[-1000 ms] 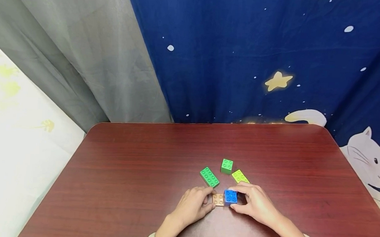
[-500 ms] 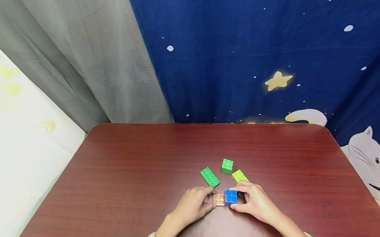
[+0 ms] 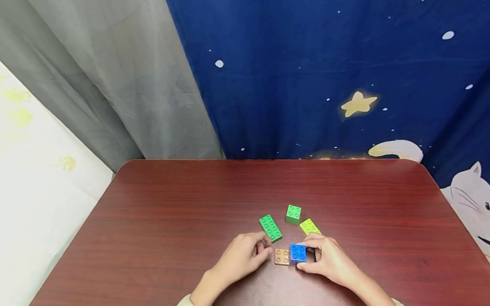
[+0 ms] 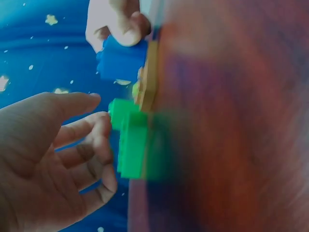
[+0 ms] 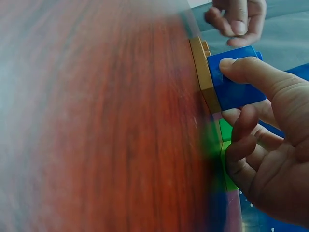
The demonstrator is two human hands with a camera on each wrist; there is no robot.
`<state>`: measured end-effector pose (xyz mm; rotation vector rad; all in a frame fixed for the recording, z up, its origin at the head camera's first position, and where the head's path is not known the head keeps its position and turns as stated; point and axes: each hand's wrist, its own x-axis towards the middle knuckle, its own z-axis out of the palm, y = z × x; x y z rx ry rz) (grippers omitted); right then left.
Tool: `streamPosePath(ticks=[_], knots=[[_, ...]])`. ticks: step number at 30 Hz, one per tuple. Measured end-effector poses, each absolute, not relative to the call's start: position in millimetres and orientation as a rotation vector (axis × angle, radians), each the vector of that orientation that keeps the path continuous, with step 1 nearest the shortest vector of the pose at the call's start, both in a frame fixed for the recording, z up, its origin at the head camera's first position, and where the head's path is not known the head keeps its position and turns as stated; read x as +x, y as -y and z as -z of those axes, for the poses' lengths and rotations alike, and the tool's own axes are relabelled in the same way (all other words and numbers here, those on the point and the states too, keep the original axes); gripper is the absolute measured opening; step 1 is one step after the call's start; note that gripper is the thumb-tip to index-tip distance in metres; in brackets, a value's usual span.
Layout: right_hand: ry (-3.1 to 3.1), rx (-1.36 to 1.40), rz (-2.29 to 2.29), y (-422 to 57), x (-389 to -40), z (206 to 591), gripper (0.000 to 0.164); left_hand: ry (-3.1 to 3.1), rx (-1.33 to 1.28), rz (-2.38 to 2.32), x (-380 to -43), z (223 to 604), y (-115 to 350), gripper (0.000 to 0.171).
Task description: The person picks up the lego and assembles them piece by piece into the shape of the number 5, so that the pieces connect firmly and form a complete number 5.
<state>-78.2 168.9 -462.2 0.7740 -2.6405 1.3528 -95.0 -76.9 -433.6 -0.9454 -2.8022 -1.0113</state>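
Likely home: cat-and-star curtain (image 3: 281, 81), toy bricks (image 3: 271, 228) on table (image 3: 176, 214).

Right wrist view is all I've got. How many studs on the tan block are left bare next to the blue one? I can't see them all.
Observer: From the head view, four bare studs show on the tan block.
Operator: Is the left hand holding anything? I only get its fingers.
Observer: No, the left wrist view shows its palm with nothing in it.
Operator: Which block is nearest that hand, apart from the tan one?
Observer: In the head view, a long green block lies just beyond its fingers.
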Motion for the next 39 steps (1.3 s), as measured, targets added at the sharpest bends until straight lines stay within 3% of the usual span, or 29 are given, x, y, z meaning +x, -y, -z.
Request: streamPosePath(ticks=[5, 11, 15, 29, 39], knots=[[2.627, 0.791, -1.34, -169, -78, 461, 0.035, 2.763, -0.904, 0.866, -110, 424, 80, 0.007], [2.635, 0.806, -1.312, -169, -78, 460, 0.034, 2.827, -0.989, 0.549, -131, 424, 80, 0.037], [2.641, 0.807, -1.305, -169, -78, 461, 0.032, 2.899, -1.07, 0.439, -141, 428, 80, 0.047], [2.569, 0.867, -1.308, -169, -79, 466, 0.028, 2.897, -1.184, 0.413, -153, 441, 83, 0.041], [2.582, 0.863, -1.319, -169, -78, 464, 0.029, 2.829, -1.195, 0.549, -137, 427, 83, 0.039]])
